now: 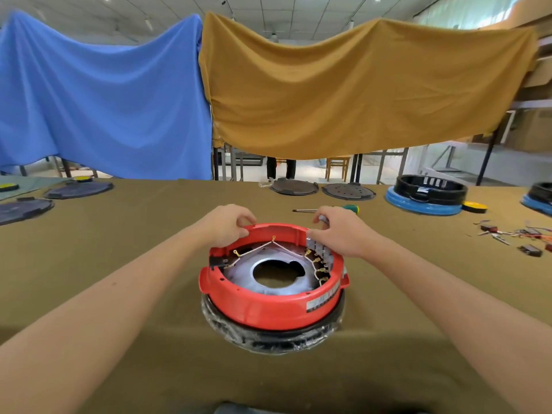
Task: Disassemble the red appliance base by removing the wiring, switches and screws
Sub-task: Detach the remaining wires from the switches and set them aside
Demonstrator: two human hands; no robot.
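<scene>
Nearest the camera, the red appliance base sits open side up on the olive-covered table, resting on a black ring wrapped in clear plastic. Inside its round wall lies a silvery metal plate with a large hole at the middle. Thin pale wires with small brass terminals cross the plate's far part, and a row of grey switches with more brass terminals lines the inner right wall.

Both bare forearms reach in from the bottom corners. The left hand grips the far left rim of the base, fingers curled over the edge. The right hand is at the far right rim just above the switches, fingers curled; whether they pinch a switch or the rim I cannot tell.

Behind the right hand lies a screwdriver with a green and yellow handle. Farther right stands a black base on a blue ring, with a yellow disc beside it, and a scatter of removed wires and switches. Dark round lids lie along the far edge.
</scene>
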